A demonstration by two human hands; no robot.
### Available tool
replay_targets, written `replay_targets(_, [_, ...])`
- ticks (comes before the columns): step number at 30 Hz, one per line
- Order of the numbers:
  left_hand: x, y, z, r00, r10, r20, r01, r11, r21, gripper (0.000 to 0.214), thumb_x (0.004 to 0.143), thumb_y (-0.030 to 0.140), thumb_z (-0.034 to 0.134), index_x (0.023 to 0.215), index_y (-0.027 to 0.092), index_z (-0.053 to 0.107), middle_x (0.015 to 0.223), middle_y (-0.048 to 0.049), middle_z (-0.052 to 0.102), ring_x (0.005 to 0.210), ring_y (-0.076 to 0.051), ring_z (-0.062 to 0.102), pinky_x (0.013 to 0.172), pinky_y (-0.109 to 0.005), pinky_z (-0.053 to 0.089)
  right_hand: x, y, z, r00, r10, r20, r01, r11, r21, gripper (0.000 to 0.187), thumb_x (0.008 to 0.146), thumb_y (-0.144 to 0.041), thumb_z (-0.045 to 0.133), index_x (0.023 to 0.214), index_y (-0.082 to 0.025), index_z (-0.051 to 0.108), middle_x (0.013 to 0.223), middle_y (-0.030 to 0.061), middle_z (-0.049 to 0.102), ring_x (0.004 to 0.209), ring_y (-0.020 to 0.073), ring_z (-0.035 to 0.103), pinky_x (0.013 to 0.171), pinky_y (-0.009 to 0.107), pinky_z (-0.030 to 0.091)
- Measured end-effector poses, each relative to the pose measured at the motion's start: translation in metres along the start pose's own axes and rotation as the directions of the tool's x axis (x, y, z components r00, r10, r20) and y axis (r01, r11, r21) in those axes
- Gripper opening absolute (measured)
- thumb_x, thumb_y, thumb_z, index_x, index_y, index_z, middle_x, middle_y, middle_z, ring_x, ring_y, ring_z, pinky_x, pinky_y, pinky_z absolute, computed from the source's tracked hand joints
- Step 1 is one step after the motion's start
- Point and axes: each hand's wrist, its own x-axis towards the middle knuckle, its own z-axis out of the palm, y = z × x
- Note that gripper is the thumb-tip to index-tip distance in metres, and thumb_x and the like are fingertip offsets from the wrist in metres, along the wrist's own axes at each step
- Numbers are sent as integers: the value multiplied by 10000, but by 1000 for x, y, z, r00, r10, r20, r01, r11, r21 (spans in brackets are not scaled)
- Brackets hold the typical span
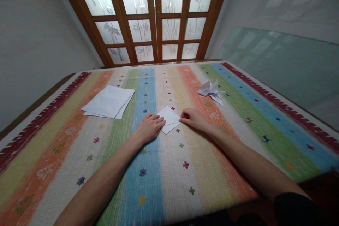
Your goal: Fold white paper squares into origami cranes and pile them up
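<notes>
Paper (169,119), a small white folded sheet, lies flat near the middle of the table on the striped cloth (164,183), where the pale band meets the blue one. From my seat at the feed I see both hands on it. My left hand (149,127) lies palm down, fingers stretched and pressed flat on the sheet's left part, so it grasps nothing; it only pins the paper to the cloth. My right hand (193,118) is curled, with the knuckles up and the fingertips pressing down on the sheet's right corner. Whether those fingers pinch the edge or merely press on it, I cannot tell, since the curled fingers hide the contact.

The sheet looks doubled over: a lower layer peeks out along the near edge, just below the top one. It sits as a diamond, one corner toward me and one away.

To the left and farther back, well apart from my hands, a stack of white sheets (109,101) lies on the cloth, slightly fanned, across the green and pale bands. To the right and farther back, a folded paper bird (211,91) stands on the cloth where the orange band meets the green one, its points raised.

Beyond the far edge of the table stands a wooden door (156,17) with frosted glass panes bearing plant patterns. Grey walls (31,35) rise on both sides.
</notes>
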Motion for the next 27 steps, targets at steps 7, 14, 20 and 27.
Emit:
replay_targets(7, [-2, 4, 1, 981, -181, -65, 176, 981, -76, 401, 928, 319, 481, 1291, 156, 536, 1223, -141, 653, 1139, -285, 577, 949, -452, 431, -1, 2, 1, 985, -147, -94, 156, 983, 96, 128, 830, -293, 638, 854, -168, 634, 791, 41, 607, 718, 163, 551, 654, 281, 425])
replay_targets(14, [1, 1, 5, 978, -168, -124, 142, 971, -194, 219, 933, 307, 501, 989, 174, 664, 1091, -94, 706, 1021, -264, 607, 901, -448, 450, 1, 12, 10, 973, -65, -223, 116, 968, 224, 314, 843, -226, 568, 1149, -160, 591, 970, 94, 650, 803, 191, 596, 720, 339, 497])
replay_targets(20, [6, -6, 9, 962, -216, -169, 132, 904, -406, 250, 941, 254, 459, 774, 179, 629, 1005, -74, 700, 954, -214, 603, 900, -408, 459, 8, 15, 16, 953, -189, -238, 230, 961, 155, 571, 799, -54, 474, 1348, -213, 481, 1287, 119, 588, 1142, 231, 574, 997, 449, 453])
replay_targets(27, [2, -8, 0, 992, -101, -79, 52, 884, -465, 190, 909, 246, 499, 752, 183, 587, 1099, -77, 656, 1055, -218, 556, 964, -405, 435, 25, 5, 14, 948, -313, -57, 319, 929, 188, 549, 784, -2, 457, 1294, -179, 560, 1136, 114, 685, 1059, 212, 625, 957, 423, 472])
